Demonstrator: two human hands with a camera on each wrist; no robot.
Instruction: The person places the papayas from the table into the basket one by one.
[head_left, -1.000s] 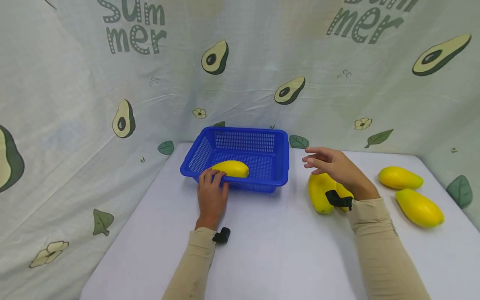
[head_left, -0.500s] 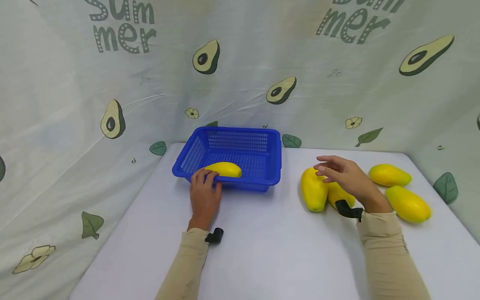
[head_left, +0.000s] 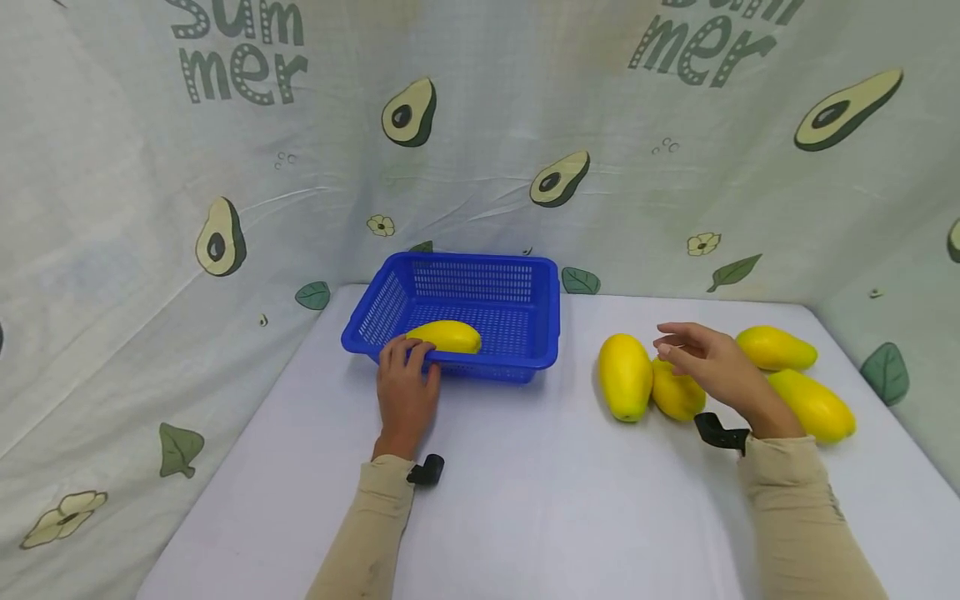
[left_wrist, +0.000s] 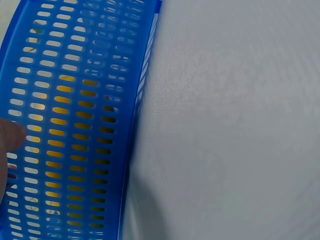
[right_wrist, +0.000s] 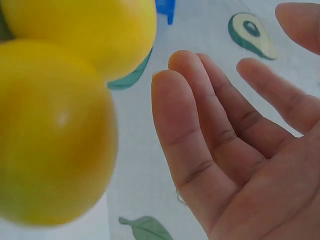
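A blue slotted plastic basket [head_left: 495,362] stands at the back of the table, with one yellow oval fruit, like a papaya or mango [head_left: 448,335], inside along its front wall. My left hand [head_left: 407,392] grips the basket's front rim, fingers over the edge; its thumb [left_wrist: 12,135] lies against the slotted outer wall in the left wrist view. My right hand [head_left: 716,372] hovers with relaxed fingers, holding nothing. Below and left of it, two similar fruits lie side by side, a longer one [head_left: 625,379] and a partly covered one [head_left: 677,392]. Both appear large in the right wrist view.
Two more yellow fruits, one farther back [head_left: 776,347] and one nearer [head_left: 816,406], lie at the right, partly behind my right hand and wrist. A white table [head_left: 555,500] carries everything. Behind it hangs a cloth [head_left: 480,192] printed with avocados.
My right hand has drawn back to the right, away from the basket, uncovering the pair of fruits. The left hand stays on the rim. The view has turned slightly right.
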